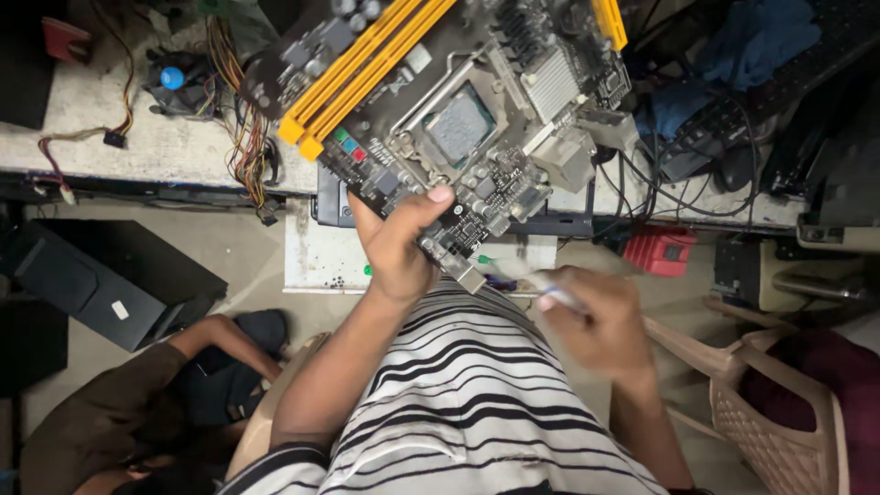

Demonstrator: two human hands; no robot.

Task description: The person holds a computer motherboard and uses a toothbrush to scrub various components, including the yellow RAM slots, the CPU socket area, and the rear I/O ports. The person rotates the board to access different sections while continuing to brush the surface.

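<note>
One motherboard (449,119) is the main thing here, held up in the air over the person's lap by the left hand (399,247), thumb on top and fingers pinching its lower edge. Its long axis runs diagonally, from near the hand up toward the top right. Two long yellow slots (367,69) follow that same diagonal, and the square metal CPU socket (458,124) sits mid-board holding a flat grey chip. A ribbed silver heatsink (550,87) sits just past it, with small round capacitors dotted around.

The right hand (596,321) is blurred, fingers closed around a thin light-coloured tool (527,273) with a green tip, pointed at the board's lower corner. Could be a brush, can't tell.

Behind that is a pale, grubby surface (165,142) with a bundle of coloured wires (243,137) and a fan with a blue hub (174,78). A red box (660,249) sits lower right, next to a beige woven plastic chair (779,422). Another person's arm (197,344) is at lower left.
</note>
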